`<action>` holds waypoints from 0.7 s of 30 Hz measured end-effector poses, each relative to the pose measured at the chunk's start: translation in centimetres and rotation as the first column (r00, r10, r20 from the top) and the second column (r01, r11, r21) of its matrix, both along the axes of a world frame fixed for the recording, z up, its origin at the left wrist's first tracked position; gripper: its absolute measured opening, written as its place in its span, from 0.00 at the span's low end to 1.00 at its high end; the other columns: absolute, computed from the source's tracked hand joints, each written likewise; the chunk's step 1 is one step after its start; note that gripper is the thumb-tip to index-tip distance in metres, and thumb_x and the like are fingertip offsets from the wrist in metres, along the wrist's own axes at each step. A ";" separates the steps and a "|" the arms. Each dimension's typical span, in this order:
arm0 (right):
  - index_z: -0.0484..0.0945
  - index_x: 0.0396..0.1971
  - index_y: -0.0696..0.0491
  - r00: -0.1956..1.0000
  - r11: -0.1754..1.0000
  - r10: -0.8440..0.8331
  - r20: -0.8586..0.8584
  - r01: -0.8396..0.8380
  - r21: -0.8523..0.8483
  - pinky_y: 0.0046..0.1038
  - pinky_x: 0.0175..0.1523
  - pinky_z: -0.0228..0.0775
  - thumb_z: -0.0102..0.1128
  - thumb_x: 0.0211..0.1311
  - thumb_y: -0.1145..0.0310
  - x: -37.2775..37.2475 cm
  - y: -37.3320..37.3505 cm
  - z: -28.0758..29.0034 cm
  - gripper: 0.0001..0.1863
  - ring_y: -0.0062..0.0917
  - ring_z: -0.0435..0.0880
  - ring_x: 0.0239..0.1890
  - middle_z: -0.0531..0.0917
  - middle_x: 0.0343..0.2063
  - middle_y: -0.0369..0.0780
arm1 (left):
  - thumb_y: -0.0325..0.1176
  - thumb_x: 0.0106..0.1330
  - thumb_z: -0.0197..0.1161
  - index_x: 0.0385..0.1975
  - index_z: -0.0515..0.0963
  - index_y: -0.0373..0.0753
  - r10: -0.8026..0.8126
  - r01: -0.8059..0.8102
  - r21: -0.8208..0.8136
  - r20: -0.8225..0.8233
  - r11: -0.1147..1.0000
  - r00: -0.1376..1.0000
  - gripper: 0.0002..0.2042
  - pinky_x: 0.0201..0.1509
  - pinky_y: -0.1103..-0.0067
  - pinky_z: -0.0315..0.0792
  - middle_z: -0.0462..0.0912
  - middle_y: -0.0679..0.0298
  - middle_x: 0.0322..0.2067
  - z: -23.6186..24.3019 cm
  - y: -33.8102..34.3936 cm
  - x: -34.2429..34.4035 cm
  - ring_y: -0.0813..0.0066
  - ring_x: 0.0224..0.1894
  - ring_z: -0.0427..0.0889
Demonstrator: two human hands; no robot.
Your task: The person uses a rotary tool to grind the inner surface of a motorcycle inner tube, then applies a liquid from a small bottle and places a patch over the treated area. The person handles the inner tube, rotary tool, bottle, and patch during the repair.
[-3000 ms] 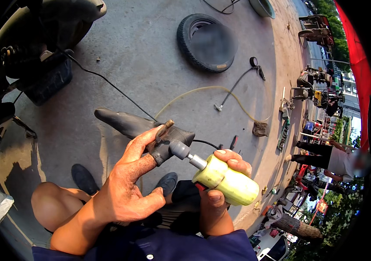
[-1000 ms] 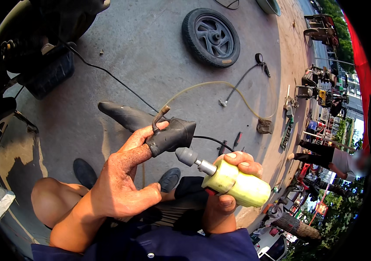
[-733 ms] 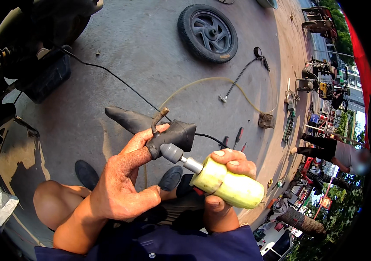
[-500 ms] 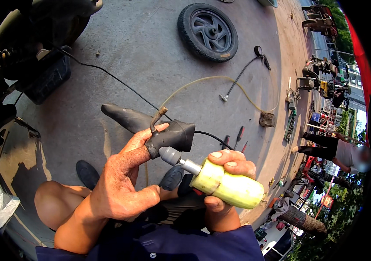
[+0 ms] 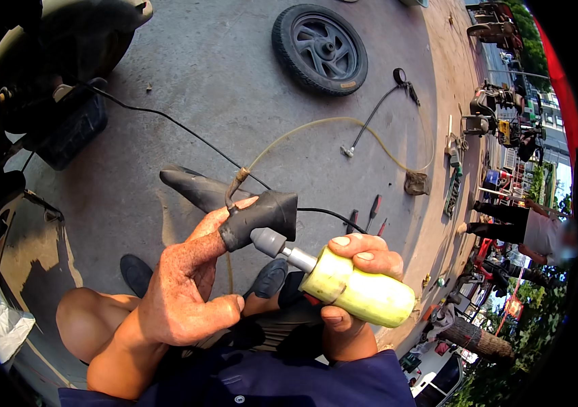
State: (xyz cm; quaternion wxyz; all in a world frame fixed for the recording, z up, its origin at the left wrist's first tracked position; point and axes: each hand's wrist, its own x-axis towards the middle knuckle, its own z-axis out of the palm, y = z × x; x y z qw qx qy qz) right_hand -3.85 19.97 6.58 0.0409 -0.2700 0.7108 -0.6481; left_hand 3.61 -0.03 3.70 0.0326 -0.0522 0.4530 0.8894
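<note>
My left hand (image 5: 184, 292) grips a black rubber inner tube (image 5: 265, 217), its index finger stretched beneath the rubber and its thumb held away. A bent brassy valve stem (image 5: 235, 186) sticks up from the tube beside my fingertips. Fingers and thumb of my right hand (image 5: 378, 261) wrap round a yellow-green handheld rotary grinder (image 5: 363, 293). Its silver shaft carries a grey cone-shaped tip (image 5: 268, 241), which lies against or very close to the tube's lower edge; contact cannot be made out. The tube's other part stretches away to the upper left.
A spoked wheel with tyre (image 5: 321, 49) lies on the concrete. A black cable (image 5: 167, 117) and yellowish hose (image 5: 316, 124) cross the ground near a pressure gauge (image 5: 399, 76). Red-handled tools (image 5: 374, 207) lie right. A motorcycle (image 5: 65, 74) stands left; a person (image 5: 530, 230) is far right.
The tube's near end has shifted slightly left and down in the picture, and the valve stem with it. The grinder has stayed almost in place, its tip still at the tube's edge.
</note>
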 end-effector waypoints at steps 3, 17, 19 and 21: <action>0.71 0.49 0.57 1.000 1.000 0.009 -0.013 -0.010 -0.011 0.33 0.51 0.78 0.79 0.49 0.61 -0.3 0.1 -0.3 0.32 0.37 0.83 0.48 0.81 0.42 0.49 | 0.21 0.42 0.55 0.61 0.67 0.21 -0.007 0.007 0.023 0.005 1.000 1.000 0.37 0.76 0.65 0.42 0.60 0.45 0.66 -0.2 0.1 0.1 0.57 0.73 0.55; 0.71 0.49 0.55 0.994 1.000 -0.020 0.110 0.022 -0.020 0.35 0.52 0.77 0.80 0.48 0.62 0.3 0.3 0.0 0.31 0.36 0.82 0.48 0.81 0.44 0.49 | 0.23 0.42 0.57 0.59 0.69 0.21 0.000 0.000 -0.007 -0.026 1.000 1.000 0.35 0.75 0.66 0.43 0.61 0.45 0.66 -0.6 0.3 0.0 0.58 0.73 0.54; 0.71 0.49 0.55 0.996 1.000 -0.023 0.083 0.024 -0.013 0.34 0.52 0.77 0.80 0.48 0.62 -0.1 0.4 0.0 0.32 0.36 0.82 0.48 0.81 0.44 0.49 | 0.22 0.42 0.57 0.58 0.70 0.21 0.005 -0.005 -0.007 -0.012 1.000 1.000 0.34 0.75 0.66 0.43 0.61 0.45 0.66 -0.2 0.4 -0.1 0.58 0.73 0.55; 0.71 0.49 0.55 0.993 1.000 -0.011 0.117 0.014 -0.025 0.35 0.52 0.77 0.80 0.48 0.61 0.3 0.2 0.0 0.32 0.36 0.82 0.48 0.81 0.44 0.49 | 0.22 0.43 0.58 0.57 0.71 0.22 0.005 -0.005 -0.013 -0.006 1.000 1.000 0.33 0.75 0.66 0.43 0.61 0.45 0.66 -0.1 0.3 -0.2 0.58 0.73 0.55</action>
